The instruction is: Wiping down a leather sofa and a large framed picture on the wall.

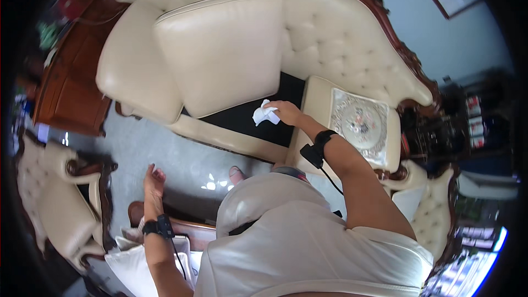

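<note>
The right hand [287, 111] reaches out over the cream leather sofa [341, 38], its fingers closed around a crumpled white cloth [264, 115]. The cloth sits over the dark bare seat base [247, 115] of the sofa, just below the lifted seat cushion [223, 49] that leans against the sofa's back. The left hand [154, 179] hangs well clear of the sofa above the grey floor [148, 148], fingers loosely spread and holding nothing.
</note>
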The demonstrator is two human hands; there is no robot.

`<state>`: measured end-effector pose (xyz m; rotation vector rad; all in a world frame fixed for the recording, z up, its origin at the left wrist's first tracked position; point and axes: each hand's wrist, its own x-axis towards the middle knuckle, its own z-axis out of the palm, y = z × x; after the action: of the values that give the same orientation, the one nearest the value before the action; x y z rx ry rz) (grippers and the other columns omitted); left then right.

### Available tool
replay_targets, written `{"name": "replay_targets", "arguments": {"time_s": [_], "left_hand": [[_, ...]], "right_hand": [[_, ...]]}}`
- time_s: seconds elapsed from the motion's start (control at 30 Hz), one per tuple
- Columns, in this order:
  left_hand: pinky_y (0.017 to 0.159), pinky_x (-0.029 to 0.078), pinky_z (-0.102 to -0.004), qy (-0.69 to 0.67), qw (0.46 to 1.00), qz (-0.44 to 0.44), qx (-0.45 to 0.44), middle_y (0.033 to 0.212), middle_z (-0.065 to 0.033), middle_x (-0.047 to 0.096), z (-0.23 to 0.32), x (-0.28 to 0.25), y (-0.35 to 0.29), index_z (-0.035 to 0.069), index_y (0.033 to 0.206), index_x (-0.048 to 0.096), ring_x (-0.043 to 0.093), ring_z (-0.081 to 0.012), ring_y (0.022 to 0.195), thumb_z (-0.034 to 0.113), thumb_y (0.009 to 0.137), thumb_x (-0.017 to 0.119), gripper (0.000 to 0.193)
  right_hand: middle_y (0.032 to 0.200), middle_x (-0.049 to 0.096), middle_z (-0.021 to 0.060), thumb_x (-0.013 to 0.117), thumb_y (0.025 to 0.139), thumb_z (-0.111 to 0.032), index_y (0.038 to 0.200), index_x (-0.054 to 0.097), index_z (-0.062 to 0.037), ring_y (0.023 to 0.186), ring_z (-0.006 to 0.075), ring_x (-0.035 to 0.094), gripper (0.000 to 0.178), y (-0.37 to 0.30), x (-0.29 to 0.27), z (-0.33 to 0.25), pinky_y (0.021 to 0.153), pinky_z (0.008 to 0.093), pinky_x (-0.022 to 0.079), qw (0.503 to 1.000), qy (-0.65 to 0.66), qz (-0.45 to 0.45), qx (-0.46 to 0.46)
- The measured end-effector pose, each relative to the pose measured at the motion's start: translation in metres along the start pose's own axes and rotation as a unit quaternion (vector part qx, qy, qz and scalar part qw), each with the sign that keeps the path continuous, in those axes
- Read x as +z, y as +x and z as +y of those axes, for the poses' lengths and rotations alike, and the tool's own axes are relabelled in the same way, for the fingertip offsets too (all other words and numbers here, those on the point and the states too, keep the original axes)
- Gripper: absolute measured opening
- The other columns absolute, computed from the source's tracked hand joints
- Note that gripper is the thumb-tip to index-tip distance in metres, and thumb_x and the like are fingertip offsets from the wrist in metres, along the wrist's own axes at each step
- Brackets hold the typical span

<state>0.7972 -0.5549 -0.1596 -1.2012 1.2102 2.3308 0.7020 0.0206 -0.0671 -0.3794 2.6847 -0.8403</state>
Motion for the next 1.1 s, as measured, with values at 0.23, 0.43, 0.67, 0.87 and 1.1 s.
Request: {"name": "replay_targets", "arguments": {"time_s": [0.23, 0.43, 0.67, 0.87, 1.1], "left_hand": [[0.068, 0.049, -0.031, 0.16, 0.984, -0.082, -0.018, 0.076, -0.0016, 0.061, -0.006, 0.196, 0.038, 0.014, 0.12, 0.059, 0.056, -0.0149, 0.067, 0.035, 0.094, 0.061, 0.033], [0.072, 0.05, -0.0319, 0.273, 0.942, -0.168, -0.094, 0.079, -0.001, 0.06, -0.081, 0.328, 0.029, 0.016, 0.113, 0.061, 0.057, -0.015, 0.069, 0.039, 0.094, 0.061, 0.03], [0.065, 0.051, -0.0321, 0.343, 0.912, -0.171, -0.144, 0.074, -0.0018, 0.063, -0.189, 0.428, 0.028, 0.016, 0.108, 0.06, 0.059, -0.0162, 0.062, 0.034, 0.095, 0.058, 0.022], [0.067, 0.052, -0.0319, 0.468, 0.871, -0.122, -0.09, 0.08, -0.0029, 0.063, -0.274, 0.501, -0.005, 0.015, 0.107, 0.061, 0.061, -0.0164, 0.069, 0.039, 0.09, 0.063, 0.029], [0.066, 0.052, -0.0306, 0.564, 0.784, -0.222, -0.135, 0.081, -0.0041, 0.063, -0.404, 0.592, -0.021, 0.011, 0.112, 0.061, 0.062, -0.0162, 0.068, 0.036, 0.093, 0.06, 0.032]], "right_hand": [[0.115, 0.066, 0.0138, 0.051, 0.088, -0.004, 0.124, 0.061, -0.0128, 0.106, 0.029, 0.063, 0.039, -0.114, -0.02, 0.099, 0.095, 0.0365, 0.047, 0.95, 0.167, 0.178, 0.194], [0.105, 0.067, 0.0188, 0.056, 0.087, -0.015, 0.122, 0.06, -0.0074, 0.095, 0.0313, 0.065, 0.036, -0.237, -0.024, 0.22, 0.084, 0.0392, 0.051, 0.833, 0.165, 0.363, 0.384], [0.099, 0.062, 0.0084, 0.067, 0.083, -0.025, 0.121, 0.058, -0.0061, 0.085, 0.0225, 0.061, 0.043, -0.37, 0.013, 0.374, 0.062, 0.0385, 0.052, 0.64, 0.327, 0.455, 0.526], [0.126, 0.057, 0.0261, 0.064, 0.085, -0.033, 0.137, 0.04, 0.0015, 0.115, 0.0428, 0.056, 0.067, -0.402, -0.003, 0.429, 0.096, 0.0471, 0.046, 0.622, 0.173, 0.348, 0.679], [0.122, 0.054, 0.03, 0.06, 0.089, -0.033, 0.134, 0.05, -0.0081, 0.113, 0.045, 0.053, 0.052, -0.511, 0.004, 0.526, 0.096, 0.049, 0.043, 0.632, 0.1, 0.299, 0.707]]}}
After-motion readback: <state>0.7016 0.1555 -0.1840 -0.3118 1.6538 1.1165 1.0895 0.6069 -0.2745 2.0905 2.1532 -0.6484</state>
